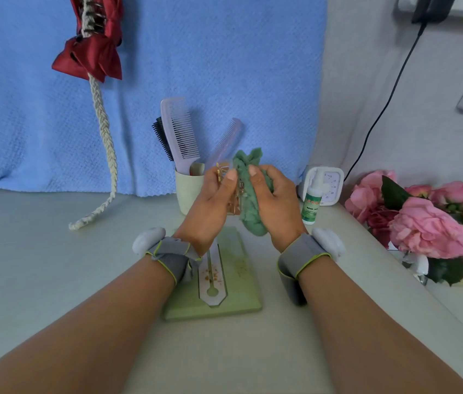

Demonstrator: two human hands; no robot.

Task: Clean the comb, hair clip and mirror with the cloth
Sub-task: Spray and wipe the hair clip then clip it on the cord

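My left hand [213, 200] has its fingers curled round the gold hair clip [235, 206]. My right hand [277, 203], at its 3 o'clock, is squeezing the green cloth [248, 211] against it. The comb [180, 132] stands in the cup [186, 194] at 12 o'clock.

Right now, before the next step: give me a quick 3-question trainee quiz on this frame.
1. True or false: the right grip holds the cloth.
2. What does the left grip hold? A) scissors B) hair clip C) toothbrush
3. Fill in: the combs stand in a ___ behind the hands.

Key: 1 true; 2 B; 3 cup.
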